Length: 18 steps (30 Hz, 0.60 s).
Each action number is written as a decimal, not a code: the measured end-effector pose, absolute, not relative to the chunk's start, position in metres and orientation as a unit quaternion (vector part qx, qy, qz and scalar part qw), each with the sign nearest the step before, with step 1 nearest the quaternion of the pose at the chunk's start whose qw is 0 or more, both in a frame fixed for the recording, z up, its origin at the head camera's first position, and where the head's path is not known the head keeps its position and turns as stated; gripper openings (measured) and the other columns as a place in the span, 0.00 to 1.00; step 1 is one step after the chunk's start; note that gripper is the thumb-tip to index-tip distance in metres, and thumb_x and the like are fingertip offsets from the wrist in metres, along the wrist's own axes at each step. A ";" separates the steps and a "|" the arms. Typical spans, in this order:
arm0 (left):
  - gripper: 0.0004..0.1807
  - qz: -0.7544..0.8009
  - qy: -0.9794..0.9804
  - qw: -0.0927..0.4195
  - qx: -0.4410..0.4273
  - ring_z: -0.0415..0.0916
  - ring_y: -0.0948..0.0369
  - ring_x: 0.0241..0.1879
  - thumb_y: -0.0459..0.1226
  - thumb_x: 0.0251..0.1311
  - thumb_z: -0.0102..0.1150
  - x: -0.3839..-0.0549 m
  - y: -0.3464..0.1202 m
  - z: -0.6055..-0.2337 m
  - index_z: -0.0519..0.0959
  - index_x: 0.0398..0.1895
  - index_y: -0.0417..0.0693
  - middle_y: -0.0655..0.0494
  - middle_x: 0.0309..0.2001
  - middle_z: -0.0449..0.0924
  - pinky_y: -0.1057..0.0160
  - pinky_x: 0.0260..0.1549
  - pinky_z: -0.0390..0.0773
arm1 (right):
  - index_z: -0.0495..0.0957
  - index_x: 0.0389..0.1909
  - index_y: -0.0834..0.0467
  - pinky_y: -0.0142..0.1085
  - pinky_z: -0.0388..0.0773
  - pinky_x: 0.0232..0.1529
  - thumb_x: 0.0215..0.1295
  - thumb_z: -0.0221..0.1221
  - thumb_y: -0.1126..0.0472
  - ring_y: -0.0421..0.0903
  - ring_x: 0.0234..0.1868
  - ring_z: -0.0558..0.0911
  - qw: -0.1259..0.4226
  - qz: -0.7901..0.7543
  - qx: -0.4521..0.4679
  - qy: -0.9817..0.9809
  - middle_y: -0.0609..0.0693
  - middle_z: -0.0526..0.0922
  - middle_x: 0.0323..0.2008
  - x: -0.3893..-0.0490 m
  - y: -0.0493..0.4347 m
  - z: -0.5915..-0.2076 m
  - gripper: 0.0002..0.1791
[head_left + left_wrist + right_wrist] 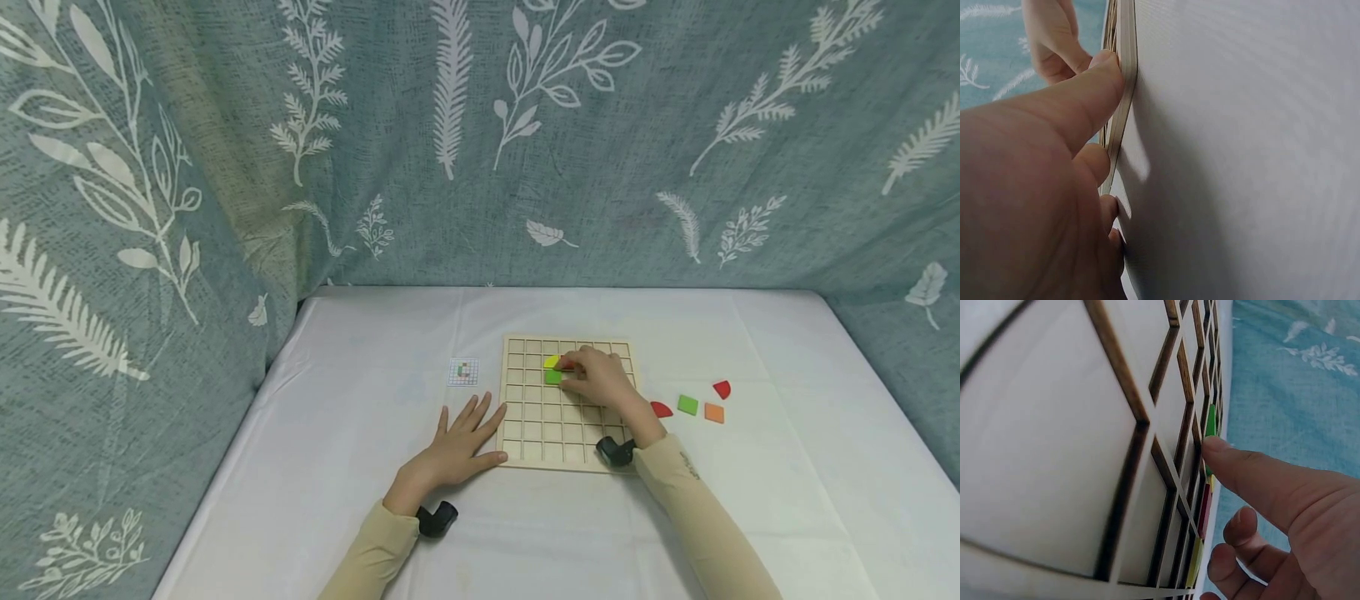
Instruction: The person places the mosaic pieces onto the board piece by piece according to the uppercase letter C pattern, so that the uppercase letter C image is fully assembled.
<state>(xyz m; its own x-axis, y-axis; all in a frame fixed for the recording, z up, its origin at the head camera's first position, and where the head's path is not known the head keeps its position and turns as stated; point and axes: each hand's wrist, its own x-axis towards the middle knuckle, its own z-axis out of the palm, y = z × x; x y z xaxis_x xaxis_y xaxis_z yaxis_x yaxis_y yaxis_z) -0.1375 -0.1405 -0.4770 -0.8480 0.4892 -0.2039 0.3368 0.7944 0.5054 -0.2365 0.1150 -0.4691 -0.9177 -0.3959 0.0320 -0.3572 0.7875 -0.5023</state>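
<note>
Wooden grid board (535, 430): square, pale and smooth, lying flat on the table in front of the person. Thin raised ridges divide it into square cells; the right wrist view shows brown-edged cell walls and the left wrist view a pale, thick rim.

Coloured pieces sit together in the upper part of the grid: a yellow piece (552, 362) with a curved edge, a green square tile (553, 377) below it, and a red piece (567, 364) partly hidden by fingers. Loose to the board's right: red quarter-round (662, 409), second green square (687, 405), orange square (715, 412), another red quarter-round (722, 389). Printed pattern card (463, 372) just left of the board. White tablecloth (375, 358), lightly creased.

Left hand (459, 450): fingers spread wide, gripping nothing; thumb tip rests on the board's rim. Right hand (596, 379): over the coloured group, thumb and fingers parted, fingers loosely bent. Thumb tip touches the in-grid green tile; nothing is seen gripped.
</note>
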 end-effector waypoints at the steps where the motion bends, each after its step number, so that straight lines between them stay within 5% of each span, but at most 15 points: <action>1: 0.38 0.233 0.933 0.164 0.221 0.31 0.49 0.73 0.54 0.64 0.46 -0.137 -0.140 -0.477 0.47 0.73 0.54 0.49 0.74 0.37 0.36 0.63 0.27 | 0.82 0.42 0.53 0.42 0.57 0.35 0.55 0.66 0.56 0.42 0.26 0.67 0.038 -0.258 -0.200 0.944 0.45 0.75 0.26 -0.237 0.115 -0.469 0.14; 18: 0.37 0.238 0.931 0.155 0.230 0.33 0.46 0.72 0.52 0.65 0.47 -0.136 -0.141 -0.475 0.49 0.73 0.51 0.45 0.74 0.39 0.33 0.63 0.30 | 0.83 0.42 0.51 0.41 0.60 0.36 0.57 0.64 0.55 0.42 0.28 0.70 0.023 -0.257 -0.193 0.947 0.44 0.76 0.26 -0.237 0.118 -0.467 0.12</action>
<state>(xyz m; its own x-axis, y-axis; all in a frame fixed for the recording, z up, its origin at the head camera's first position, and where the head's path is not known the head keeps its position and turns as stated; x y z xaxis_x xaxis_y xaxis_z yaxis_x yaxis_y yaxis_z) -0.1355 -0.1414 -0.4751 -0.8457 0.5025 -0.1798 0.3547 0.7809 0.5143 -0.2371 0.1179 -0.4670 -0.9241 -0.3781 0.0550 -0.3540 0.7931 -0.4958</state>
